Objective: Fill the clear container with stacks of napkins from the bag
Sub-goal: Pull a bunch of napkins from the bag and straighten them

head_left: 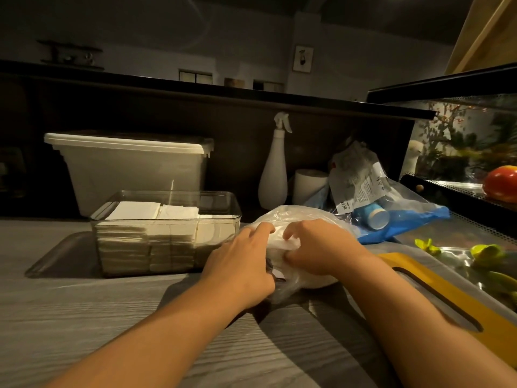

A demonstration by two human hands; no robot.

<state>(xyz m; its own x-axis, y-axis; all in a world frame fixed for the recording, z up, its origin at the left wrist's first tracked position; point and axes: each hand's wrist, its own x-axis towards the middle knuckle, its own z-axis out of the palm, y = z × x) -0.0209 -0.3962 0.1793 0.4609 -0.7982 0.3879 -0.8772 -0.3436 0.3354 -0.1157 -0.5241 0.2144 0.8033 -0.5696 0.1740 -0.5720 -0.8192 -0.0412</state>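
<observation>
On the grey worktop point(84, 317), nearest the viewer, both forearms are stretched toward the thin plastic bag point(296, 217) lying just right of centre. The bag's near edge is gripped by the left hand point(240, 264), fingers curled over the plastic, while the right hand point(316, 247) is closed at the bag's mouth around a white stack point(291, 243), judged to be napkins, though film hides part of it. The step in hand is taken to be drawing a fresh stack out. At ten o'clock from the hands, the clear container point(167, 219) is seen on a dark tray point(61, 253), with folded napkins point(134, 211) already packed across its left and middle; room appears at its right end. The next move calls for the stack to be freed squarely and carried there. Farther back, a lidded white tub point(134, 169) and a spray bottle point(274, 175) are seen.
</observation>
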